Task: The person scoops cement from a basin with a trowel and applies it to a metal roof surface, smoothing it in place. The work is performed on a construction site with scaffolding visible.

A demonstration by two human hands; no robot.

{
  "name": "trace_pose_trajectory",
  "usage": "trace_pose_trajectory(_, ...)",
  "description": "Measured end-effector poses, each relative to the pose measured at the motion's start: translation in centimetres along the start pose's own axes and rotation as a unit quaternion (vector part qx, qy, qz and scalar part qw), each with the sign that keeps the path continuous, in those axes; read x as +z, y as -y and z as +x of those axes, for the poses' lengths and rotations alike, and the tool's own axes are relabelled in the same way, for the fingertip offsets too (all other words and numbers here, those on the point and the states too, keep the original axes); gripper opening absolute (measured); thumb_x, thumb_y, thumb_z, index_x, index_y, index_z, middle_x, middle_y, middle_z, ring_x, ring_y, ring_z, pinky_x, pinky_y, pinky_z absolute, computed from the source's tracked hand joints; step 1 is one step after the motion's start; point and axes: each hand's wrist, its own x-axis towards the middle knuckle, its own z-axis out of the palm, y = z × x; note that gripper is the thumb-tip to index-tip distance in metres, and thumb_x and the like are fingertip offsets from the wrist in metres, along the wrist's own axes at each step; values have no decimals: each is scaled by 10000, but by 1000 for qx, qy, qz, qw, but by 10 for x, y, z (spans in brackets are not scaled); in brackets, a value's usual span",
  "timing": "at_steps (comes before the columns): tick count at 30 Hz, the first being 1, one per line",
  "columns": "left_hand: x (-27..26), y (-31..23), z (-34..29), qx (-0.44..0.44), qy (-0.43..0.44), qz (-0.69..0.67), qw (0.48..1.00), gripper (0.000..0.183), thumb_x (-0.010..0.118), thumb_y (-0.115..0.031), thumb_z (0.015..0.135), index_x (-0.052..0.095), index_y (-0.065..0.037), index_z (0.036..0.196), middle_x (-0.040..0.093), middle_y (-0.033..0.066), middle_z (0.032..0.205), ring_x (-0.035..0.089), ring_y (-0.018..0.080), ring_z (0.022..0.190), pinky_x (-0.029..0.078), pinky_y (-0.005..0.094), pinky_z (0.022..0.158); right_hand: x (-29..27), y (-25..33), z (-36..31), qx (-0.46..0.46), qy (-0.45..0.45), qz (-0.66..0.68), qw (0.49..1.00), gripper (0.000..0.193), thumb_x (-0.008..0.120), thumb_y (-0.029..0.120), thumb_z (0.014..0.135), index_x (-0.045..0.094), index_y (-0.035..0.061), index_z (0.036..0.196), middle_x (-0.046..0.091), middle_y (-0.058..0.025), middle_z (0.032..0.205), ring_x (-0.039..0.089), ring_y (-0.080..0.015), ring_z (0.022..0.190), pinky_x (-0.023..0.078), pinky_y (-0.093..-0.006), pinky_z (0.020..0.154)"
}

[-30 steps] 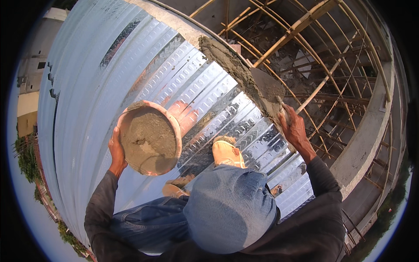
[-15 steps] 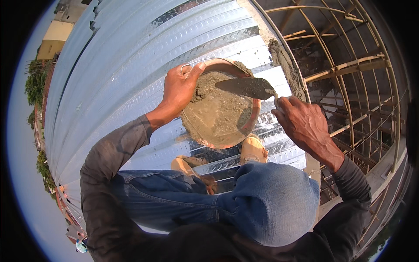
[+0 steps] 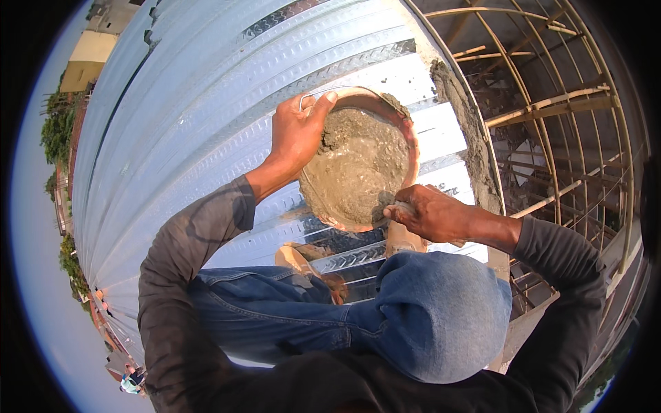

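Note:
A reddish bucket (image 3: pixel 414 148) of wet grey mortar (image 3: pixel 361 162) stands on the metal decking in front of my shoes. My left hand (image 3: pixel 301 131) is closed on its far left rim, the thumb pressed over the edge by the thin wire handle. At the near right rim, my right hand (image 3: pixel 428 212) is closed around the trowel's handle (image 3: pixel 459 243), whose end pokes out below the palm. The trowel's blade is hidden from sight, at the mortar by the near right rim.
Ribbed metal decking (image 3: pixel 206 124) spreads left and ahead. A mortar strip (image 3: pixel 458 103) runs along its right edge. Beyond that edge lies a drop with bamboo scaffolding (image 3: pixel 544 107). My bent knee (image 3: pixel 441 313) is close to the bucket. People (image 3: pixel 131 380) appear far off at lower left.
My right hand has swung the trowel from above the bucket's right side down to its near right rim; the blade has gone out of sight. My left hand still grips the rim.

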Motion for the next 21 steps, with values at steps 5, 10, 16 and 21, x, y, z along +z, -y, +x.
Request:
trace_pose_trajectory(5, 0, 1, 7, 22, -11, -51, 998, 422, 773, -399, 1037, 775, 21, 993, 699, 23, 801, 573, 87, 716, 473, 320, 630, 2, 1, -6, -63, -21, -25, 997, 411, 571, 315, 1147, 713, -69, 1182, 757, -257, 897, 774, -426, 898, 599, -517, 852)
trace_pose_trajectory(10, -13, 6, 17, -3, 23, -82, 996, 409, 772, -382, 1042, 779, 26, 1016, 689, 8, 803, 565, 73, 702, 474, 313, 610, -12, 15, -4, -61, -191, -386, 900, 296, 661, 297, 1071, 689, 41, 1220, 749, -168, 968, 768, -317, 893, 609, -489, 807)
trace_pose_trajectory(16, -22, 4, 22, -60, 84, -52, 993, 438, 723, -405, 1082, 762, 30, 1112, 770, 106, 1012, 712, 134, 844, 611, 337, 740, -35, 26, -17, -113, -381, -524, 753, 223, 691, 211, 1004, 710, 74, 1179, 691, -70, 939, 732, -240, 874, 577, -439, 789)
trace_pose_trajectory(21, -14, 0, 27, -48, 85, -55, 994, 466, 704, -412, 1091, 767, 47, 1148, 776, 114, 994, 736, 151, 867, 630, 354, 760, -42, 23, 43, -137, -371, -605, 691, 87, 714, 154, 952, 710, 72, 979, 675, -56, 818, 692, -182, 742, 527, -358, 676)
